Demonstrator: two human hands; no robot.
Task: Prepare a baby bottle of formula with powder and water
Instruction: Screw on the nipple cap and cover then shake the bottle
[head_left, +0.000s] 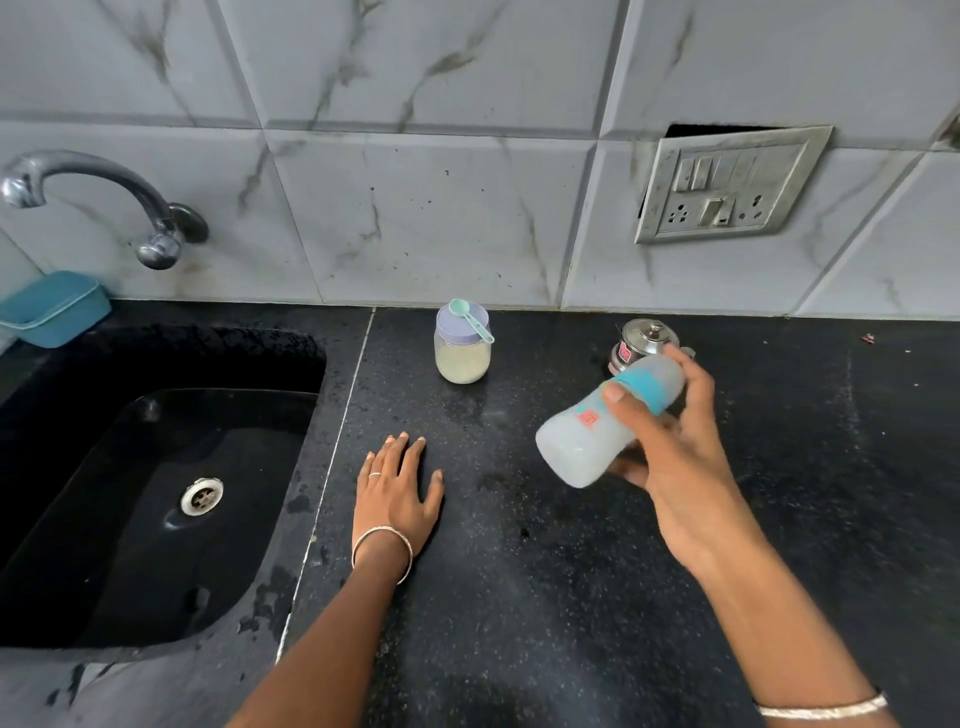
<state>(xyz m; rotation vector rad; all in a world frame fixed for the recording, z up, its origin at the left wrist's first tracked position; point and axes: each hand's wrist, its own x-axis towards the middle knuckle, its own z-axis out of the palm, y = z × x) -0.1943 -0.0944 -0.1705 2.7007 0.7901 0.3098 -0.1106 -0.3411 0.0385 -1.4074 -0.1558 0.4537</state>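
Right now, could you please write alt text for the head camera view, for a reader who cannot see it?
The right hand holds a capped, translucent baby bottle with a teal collar tilted above a black speckled stone counter, while the left hand rests flat on it. Behind stands a lidded plastic jar of pale powder topped by a mint scoop.

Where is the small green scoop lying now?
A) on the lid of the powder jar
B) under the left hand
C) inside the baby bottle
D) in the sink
A: the scoop lies across the top of the closed powder jar, which stands on the counter.
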